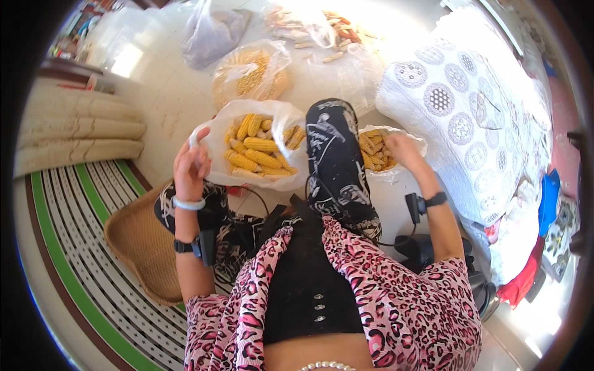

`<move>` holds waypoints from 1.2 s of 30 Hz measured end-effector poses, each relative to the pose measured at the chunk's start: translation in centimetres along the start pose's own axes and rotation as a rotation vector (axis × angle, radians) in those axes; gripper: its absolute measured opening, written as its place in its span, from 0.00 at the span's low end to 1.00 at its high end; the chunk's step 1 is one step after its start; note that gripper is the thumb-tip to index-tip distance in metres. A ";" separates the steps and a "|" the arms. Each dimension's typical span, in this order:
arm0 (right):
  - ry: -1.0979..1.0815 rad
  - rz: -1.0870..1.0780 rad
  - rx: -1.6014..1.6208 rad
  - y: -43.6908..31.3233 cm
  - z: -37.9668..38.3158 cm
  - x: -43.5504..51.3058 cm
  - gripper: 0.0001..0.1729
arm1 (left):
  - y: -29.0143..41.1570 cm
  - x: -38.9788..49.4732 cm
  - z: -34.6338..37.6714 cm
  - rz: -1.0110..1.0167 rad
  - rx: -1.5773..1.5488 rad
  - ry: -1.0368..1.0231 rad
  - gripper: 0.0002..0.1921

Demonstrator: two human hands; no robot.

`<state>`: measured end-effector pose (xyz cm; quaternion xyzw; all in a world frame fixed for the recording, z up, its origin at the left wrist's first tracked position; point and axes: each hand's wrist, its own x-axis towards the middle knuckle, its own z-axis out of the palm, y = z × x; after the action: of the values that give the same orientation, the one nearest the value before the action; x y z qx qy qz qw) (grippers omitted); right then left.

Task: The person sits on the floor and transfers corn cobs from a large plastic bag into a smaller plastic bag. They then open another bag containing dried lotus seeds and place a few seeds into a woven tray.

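Observation:
My left hand (191,160) is at the left rim of a white plastic bag (216,171) full of yellow corn cobs (261,144); its fingers are bent near the rim, and whether they grip the plastic is unclear. My right hand (402,149) reaches over the right side of a smaller white bag (420,143) that holds more cobs (372,149), its fingertips close to them. Whether it grips a cob cannot be told. My raised leg in black printed trousers stands between the two bags.
Beyond the large bag sits a clear bag of loose kernels (253,76). Farther off lie a tied plastic bag (213,35) and a heap of husks or cobs (345,32). A patterned white quilted cover (457,106) borders the right; a woven basket (144,241) stands left.

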<state>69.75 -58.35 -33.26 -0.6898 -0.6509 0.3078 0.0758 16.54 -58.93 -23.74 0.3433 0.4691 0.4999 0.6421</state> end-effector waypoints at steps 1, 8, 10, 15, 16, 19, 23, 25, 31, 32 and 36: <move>-0.218 0.102 -0.175 2.0 1.4 0.8 0.19 | 0.4 -0.1 0.1 0.030 -0.015 -0.002 0.31; -0.104 0.119 -0.234 7.0 11.3 6.5 0.31 | 2.5 -0.7 1.1 0.042 0.000 0.030 0.34; -0.094 0.366 -0.178 6.6 13.3 7.2 0.38 | 2.8 -0.9 1.4 0.036 0.020 0.046 0.33; -0.062 0.270 -0.071 7.2 13.2 6.7 0.43 | 3.3 -0.5 2.2 -0.002 0.036 0.118 0.32; -0.104 0.227 -0.121 7.3 12.3 5.8 0.42 | 3.7 -0.8 2.4 -0.009 0.017 0.100 0.32; -0.115 0.144 -0.226 7.3 12.0 4.7 0.39 | 3.9 -0.5 2.9 0.000 0.025 0.082 0.32; 0.007 0.090 -0.171 7.1 12.7 2.9 0.36 | 4.3 -0.7 3.3 -0.015 0.056 0.122 0.34; 0.092 0.090 -0.177 7.3 13.1 2.7 0.36 | 4.3 -0.9 3.3 -0.021 0.062 0.135 0.34; -0.082 0.076 -0.212 6.9 11.8 2.7 0.26 | 4.4 -1.0 2.9 -0.014 0.022 0.086 0.32; -0.156 0.142 -0.209 6.4 11.6 2.7 0.25 | 4.4 -1.0 2.9 -0.014 0.024 0.087 0.33; -0.229 0.132 -0.247 4.8 11.2 2.1 0.25 | 4.3 -1.1 2.7 -0.032 0.035 0.087 0.33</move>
<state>67.93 -60.39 -45.28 -0.6956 -0.6414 0.3063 -0.1044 17.70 -58.74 -18.69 0.3249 0.5105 0.4956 0.6230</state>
